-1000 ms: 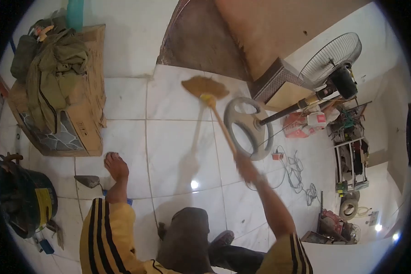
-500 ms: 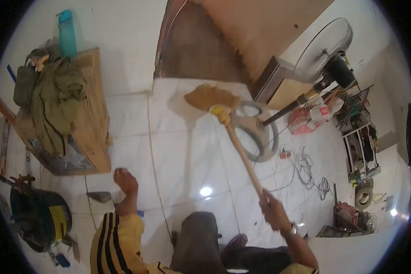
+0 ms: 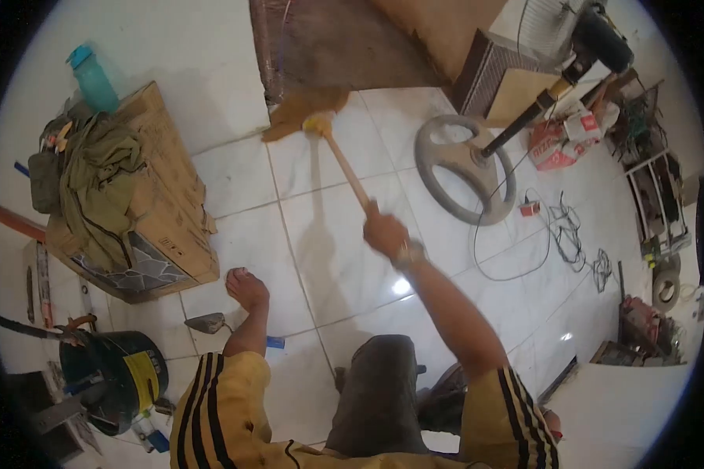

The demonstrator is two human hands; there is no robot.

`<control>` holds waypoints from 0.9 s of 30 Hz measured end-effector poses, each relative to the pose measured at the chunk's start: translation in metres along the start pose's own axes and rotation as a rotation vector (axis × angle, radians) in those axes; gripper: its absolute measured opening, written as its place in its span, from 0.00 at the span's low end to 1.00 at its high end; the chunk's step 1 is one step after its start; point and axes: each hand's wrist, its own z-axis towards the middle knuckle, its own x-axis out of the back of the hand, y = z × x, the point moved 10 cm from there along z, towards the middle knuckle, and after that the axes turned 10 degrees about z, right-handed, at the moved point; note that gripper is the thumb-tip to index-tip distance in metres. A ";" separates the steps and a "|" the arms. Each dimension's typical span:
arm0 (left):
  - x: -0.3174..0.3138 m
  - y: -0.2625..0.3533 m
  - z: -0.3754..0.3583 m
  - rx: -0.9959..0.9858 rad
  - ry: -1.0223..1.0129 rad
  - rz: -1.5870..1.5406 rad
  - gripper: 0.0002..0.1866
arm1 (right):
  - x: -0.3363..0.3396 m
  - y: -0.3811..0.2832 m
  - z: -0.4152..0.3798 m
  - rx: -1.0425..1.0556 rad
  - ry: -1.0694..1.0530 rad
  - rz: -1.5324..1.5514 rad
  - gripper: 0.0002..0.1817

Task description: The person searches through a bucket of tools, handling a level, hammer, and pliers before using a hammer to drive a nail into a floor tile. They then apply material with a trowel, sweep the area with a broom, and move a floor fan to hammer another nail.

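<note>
My right hand (image 3: 385,233) is closed round the wooden handle of a broom (image 3: 346,168), a watch on its wrist. The broom's brown bristle head reaches the tiled floor beside the wall corner and doorway, its yellow binding visible. Over the floor to the left hangs my left hand (image 3: 247,289), fingers curled in, with nothing visible in them. Just below and left of that hand, a pointed trowel (image 3: 207,322) lies on the tiles. A small blue object (image 3: 275,342) shows beside my left forearm.
At left stands a cardboard box (image 3: 176,195) bearing olive clothing (image 3: 102,176) and a teal bottle (image 3: 94,82). A dark bucket (image 3: 113,375) holds tools. Rightward are a standing fan's base (image 3: 430,176), loose cable (image 3: 569,234), a red-white bag (image 3: 555,147) and a white rack (image 3: 641,191).
My right hand has carried the broom forward and left; its head now lies by the wall corner. The camera view has shifted. My left hand stays near the trowel.
</note>
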 end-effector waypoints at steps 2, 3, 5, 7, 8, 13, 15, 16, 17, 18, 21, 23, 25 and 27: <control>0.003 0.002 -0.004 -0.021 -0.016 0.000 0.10 | 0.008 0.004 0.069 0.063 0.069 0.047 0.26; 0.005 0.003 -0.007 -0.042 -0.012 0.011 0.10 | 0.020 0.004 0.072 0.017 0.074 0.118 0.26; 0.009 0.007 -0.006 -0.069 0.005 0.020 0.11 | 0.054 -0.004 0.072 -0.057 0.091 0.247 0.24; 0.008 0.006 -0.004 -0.043 -0.051 -0.009 0.11 | 0.068 0.006 0.037 0.099 0.234 0.160 0.25; 0.006 0.004 -0.004 -0.022 -0.078 -0.025 0.12 | 0.072 0.022 0.004 0.062 0.232 0.146 0.26; -0.003 -0.001 -0.005 0.005 -0.068 -0.028 0.12 | 0.086 0.036 -0.140 0.019 0.093 0.061 0.33; 0.003 0.003 -0.004 -0.008 -0.080 -0.009 0.11 | 0.055 0.029 -0.138 0.003 -0.029 -0.023 0.33; 0.004 0.004 -0.005 -0.006 -0.087 0.001 0.11 | 0.043 0.017 -0.126 0.060 -0.068 -0.002 0.30; 0.005 0.004 -0.005 -0.001 -0.092 0.012 0.11 | 0.015 0.017 -0.101 0.053 -0.087 -0.024 0.31; 0.005 0.004 -0.005 -0.011 -0.082 0.011 0.11 | 0.001 0.007 -0.074 0.078 -0.083 -0.012 0.31; 0.001 0.006 -0.004 -0.065 -0.033 0.028 0.11 | 0.002 -0.003 0.023 0.099 0.047 -0.018 0.30; -0.007 0.001 -0.006 -0.117 0.020 0.062 0.10 | 0.031 -0.008 0.043 0.166 0.046 -0.033 0.31; -0.016 -0.002 -0.003 -0.114 -0.046 0.116 0.10 | 0.065 0.000 0.019 0.133 0.115 -0.057 0.27; -0.022 -0.004 -0.002 -0.099 -0.060 0.119 0.11 | 0.087 0.026 -0.015 0.143 0.134 -0.019 0.20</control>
